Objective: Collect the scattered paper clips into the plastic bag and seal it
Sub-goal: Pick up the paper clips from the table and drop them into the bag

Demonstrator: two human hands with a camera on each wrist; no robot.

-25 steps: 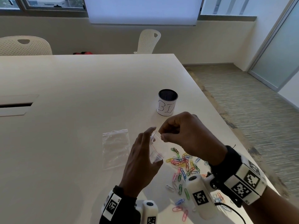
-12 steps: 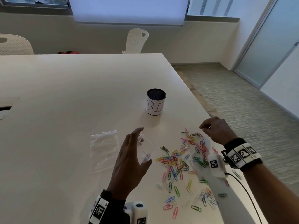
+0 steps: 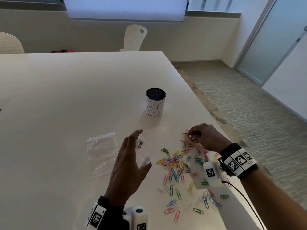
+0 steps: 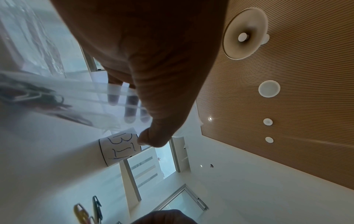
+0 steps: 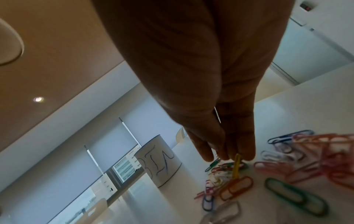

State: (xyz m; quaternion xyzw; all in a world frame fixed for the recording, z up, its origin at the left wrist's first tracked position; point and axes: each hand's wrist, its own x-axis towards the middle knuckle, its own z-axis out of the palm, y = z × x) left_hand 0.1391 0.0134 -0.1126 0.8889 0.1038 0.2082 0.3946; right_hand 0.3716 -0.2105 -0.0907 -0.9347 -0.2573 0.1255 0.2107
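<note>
My left hand [image 3: 142, 148] holds a small clear plastic bag [image 3: 145, 155] upright above the table, mouth upward, thumb [image 4: 153, 136] on one side and fingers behind it. Its clear film [image 4: 86, 103] shows in the left wrist view. Many coloured paper clips [image 3: 179, 165] lie scattered on the white table [image 3: 66, 97] to the right of that hand. My right hand [image 3: 191, 135] is down at the far end of the pile. Its fingertips [image 5: 229, 151] pinch a yellow paper clip [image 5: 236, 165] that stands on end.
A second clear zip bag [image 3: 101, 151] lies flat to the left of my left hand. A white cup [image 3: 155, 102] marked "BI" stands behind the clips. The table's right edge [image 3: 216, 120] runs close past my right hand. White chairs stand at the far side.
My right hand left the bag's mouth, swung right and came down on the far end of the clips. The left hand kept holding the bag.
</note>
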